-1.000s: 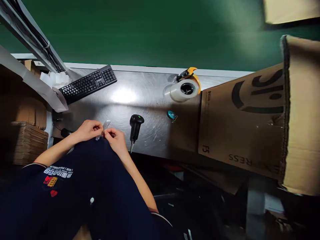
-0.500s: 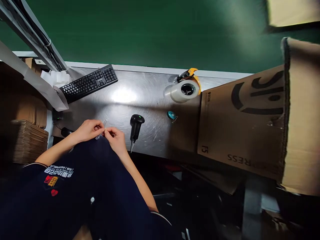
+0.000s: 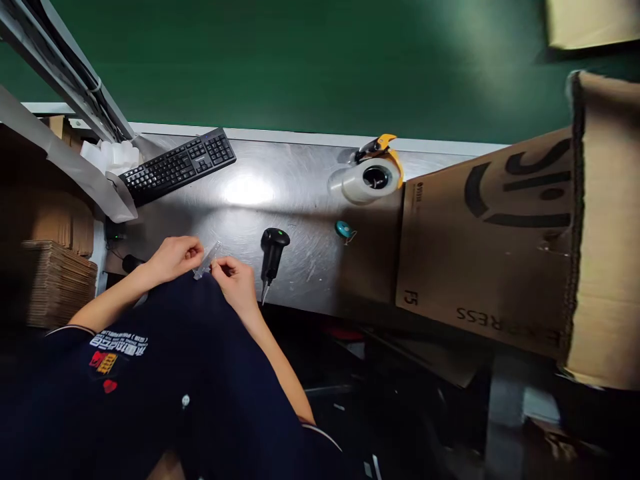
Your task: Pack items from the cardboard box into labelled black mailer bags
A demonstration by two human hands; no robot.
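A small piece of clear plastic (image 3: 206, 261), crinkled and shiny, sits between my hands just in front of my dark shirt. My right hand (image 3: 236, 283) pinches its right edge between thumb and fingertips. At its left side, my left hand (image 3: 176, 257) is closed with the fingertips pressed together; the plastic's edge meets them, though the exact contact is hard to see. To the right of my hands, a black barcode scanner (image 3: 273, 252) lies on the metal table (image 3: 305, 230), its cable running toward the near edge.
Upper left is a black keyboard (image 3: 180, 165). A yellow tape dispenser (image 3: 387, 141) holds a clear tape roll (image 3: 363, 183); a small teal round object (image 3: 344, 229) lies nearer. A large cardboard box (image 3: 465, 253) occupies the right. Flat cardboard (image 3: 60, 283) is stacked at left, beyond the table.
My hands have moved slightly apart, so more of the clear plastic shows between them. The table items have stayed in place.
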